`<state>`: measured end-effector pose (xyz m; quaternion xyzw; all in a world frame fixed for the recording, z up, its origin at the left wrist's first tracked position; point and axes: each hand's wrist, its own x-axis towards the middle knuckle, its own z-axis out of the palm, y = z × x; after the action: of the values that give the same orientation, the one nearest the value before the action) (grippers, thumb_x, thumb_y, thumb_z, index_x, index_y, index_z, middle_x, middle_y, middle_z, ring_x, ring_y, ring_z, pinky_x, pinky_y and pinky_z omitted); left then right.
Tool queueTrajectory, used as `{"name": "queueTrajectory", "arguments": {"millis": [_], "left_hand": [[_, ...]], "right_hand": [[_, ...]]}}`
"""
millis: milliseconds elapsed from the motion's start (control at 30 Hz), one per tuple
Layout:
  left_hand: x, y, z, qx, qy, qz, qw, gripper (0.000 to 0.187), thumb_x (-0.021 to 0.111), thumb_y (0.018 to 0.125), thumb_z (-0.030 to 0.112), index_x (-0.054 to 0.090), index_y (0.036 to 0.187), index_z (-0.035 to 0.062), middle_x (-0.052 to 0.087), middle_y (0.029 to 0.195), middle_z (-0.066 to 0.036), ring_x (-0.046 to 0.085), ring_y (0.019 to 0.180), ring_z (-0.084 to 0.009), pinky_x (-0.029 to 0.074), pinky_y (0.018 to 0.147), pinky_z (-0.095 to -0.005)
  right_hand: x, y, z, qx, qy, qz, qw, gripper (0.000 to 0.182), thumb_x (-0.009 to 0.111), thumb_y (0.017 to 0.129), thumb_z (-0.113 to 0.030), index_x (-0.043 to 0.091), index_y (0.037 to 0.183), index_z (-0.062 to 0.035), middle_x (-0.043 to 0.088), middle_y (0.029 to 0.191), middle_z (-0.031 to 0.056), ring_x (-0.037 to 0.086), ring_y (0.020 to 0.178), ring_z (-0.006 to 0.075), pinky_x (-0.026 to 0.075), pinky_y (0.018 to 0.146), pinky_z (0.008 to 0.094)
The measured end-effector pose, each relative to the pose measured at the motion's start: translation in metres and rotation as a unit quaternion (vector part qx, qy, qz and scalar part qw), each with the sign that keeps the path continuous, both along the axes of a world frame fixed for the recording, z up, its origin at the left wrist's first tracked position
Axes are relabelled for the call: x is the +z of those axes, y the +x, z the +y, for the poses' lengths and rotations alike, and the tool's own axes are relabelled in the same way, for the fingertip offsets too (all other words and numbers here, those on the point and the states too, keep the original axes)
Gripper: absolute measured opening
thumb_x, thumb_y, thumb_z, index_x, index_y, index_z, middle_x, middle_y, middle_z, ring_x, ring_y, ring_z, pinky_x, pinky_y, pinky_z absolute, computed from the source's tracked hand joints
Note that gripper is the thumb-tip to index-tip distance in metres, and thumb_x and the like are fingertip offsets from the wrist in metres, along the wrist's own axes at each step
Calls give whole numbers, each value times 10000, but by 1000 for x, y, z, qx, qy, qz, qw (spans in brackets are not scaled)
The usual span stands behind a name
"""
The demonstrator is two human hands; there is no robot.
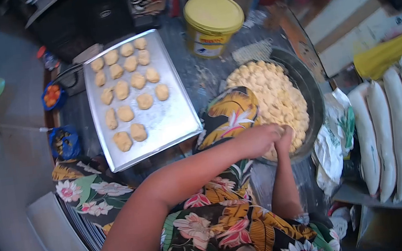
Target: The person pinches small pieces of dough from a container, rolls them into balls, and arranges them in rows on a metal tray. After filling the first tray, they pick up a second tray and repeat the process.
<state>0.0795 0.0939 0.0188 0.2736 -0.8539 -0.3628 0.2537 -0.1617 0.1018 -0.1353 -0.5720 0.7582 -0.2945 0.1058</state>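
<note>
Over the near edge of a big round basin (316, 105) full of pale yellow dough pieces (271, 97), my two hands meet. My left hand (260, 139) is closed, its fingers pressed against my right hand (284, 140), which is closed too. Whatever lies between their fingers is too small and hidden to make out. To the left lies a silver tray (170, 122) with several dough lumps (144, 101) in rows; its lower right part is bare metal.
A yellow lidded bucket (214, 19) stands behind the basin. White plastic bags (333, 143) and long white packed sacks (381, 137) are at the right. Blue bags (65, 142) sit left of the tray, and stacked trays (63, 235) at the lower left.
</note>
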Motion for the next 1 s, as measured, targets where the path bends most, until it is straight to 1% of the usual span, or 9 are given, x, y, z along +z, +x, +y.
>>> {"name": "queueTrajectory", "arguments": {"millis": [167, 267, 333, 467, 600, 767, 800, 867, 1000], "left_hand": [[4, 1, -1, -55, 9, -72, 996, 268, 508, 839, 92, 600, 1085, 35, 510, 1172, -174, 556, 1022, -354, 450, 880, -393], [-7, 0, -2, -31, 48, 90, 994, 278, 517, 843, 92, 589, 1104, 33, 508, 1178, -166, 527, 1078, -330, 433, 905, -373], [-1, 15, -2, 5, 46, 123, 991, 284, 528, 842, 87, 579, 1117, 36, 506, 1187, -162, 496, 1122, -306, 410, 937, -366], [16, 80, -6, 265, -81, 157, 948, 255, 536, 841, 66, 590, 1089, 41, 521, 1175, -154, 493, 1112, -313, 402, 953, -388], [22, 165, 12, 440, -63, 188, 876, 218, 530, 852, 35, 605, 1056, 27, 580, 1039, -135, 554, 990, -290, 424, 899, -339], [-6, 217, 52, 508, 79, 260, 817, 226, 519, 864, 61, 582, 1072, -3, 583, 1006, -169, 583, 914, -317, 479, 788, -340], [-15, 225, 60, 508, 64, 148, 846, 252, 543, 854, 76, 579, 1093, 4, 582, 1010, -166, 584, 925, -308, 480, 783, -338], [-34, 230, 67, 504, 51, 34, 861, 282, 567, 843, 91, 576, 1113, 11, 580, 1014, -163, 584, 935, -298, 482, 778, -336], [-40, 222, 68, 497, -24, -65, 865, 342, 633, 788, 129, 574, 1106, 19, 553, 1079, -175, 565, 949, -342, 483, 782, -400]], "right_hand": [[-24, 15, 20, 139, 75, -140, 977, 349, 631, 756, -142, 558, 1070, -6, 562, 1046, 253, 545, 961, 383, 434, 818, 429], [23, 31, 15, 309, 64, 96, 944, 297, 593, 781, -100, 566, 1065, -18, 602, 1008, 202, 594, 902, 302, 462, 786, 388], [69, 42, -8, 101, 106, -186, 972, 279, 588, 773, -79, 564, 1043, -18, 616, 941, 123, 602, 825, 203, 477, 740, 315], [176, 95, -39, 129, -34, -371, 919, 305, 520, 670, 26, 552, 967, -35, 561, 880, 28, 560, 796, 128, 455, 723, 243], [235, 176, -57, 329, -2, -406, 852, 339, 489, 649, 34, 556, 972, -44, 554, 917, 32, 542, 853, 137, 450, 761, 255], [197, 302, -88, 488, 265, -259, 791, 331, 571, 718, -52, 572, 1048, -48, 600, 903, 81, 584, 845, 174, 469, 772, 279], [177, 322, -92, 499, 318, -205, 780, 339, 591, 732, -77, 579, 1069, -44, 617, 919, 107, 606, 852, 209, 477, 780, 300], [121, 344, -93, 565, 152, -2, 811, 360, 614, 749, -123, 596, 1105, -78, 625, 987, 177, 609, 914, 310, 476, 810, 358], [123, 339, -95, 493, 111, -90, 858, 381, 645, 757, -150, 585, 1123, -59, 633, 967, 198, 603, 922, 351, 476, 820, 383]]}}
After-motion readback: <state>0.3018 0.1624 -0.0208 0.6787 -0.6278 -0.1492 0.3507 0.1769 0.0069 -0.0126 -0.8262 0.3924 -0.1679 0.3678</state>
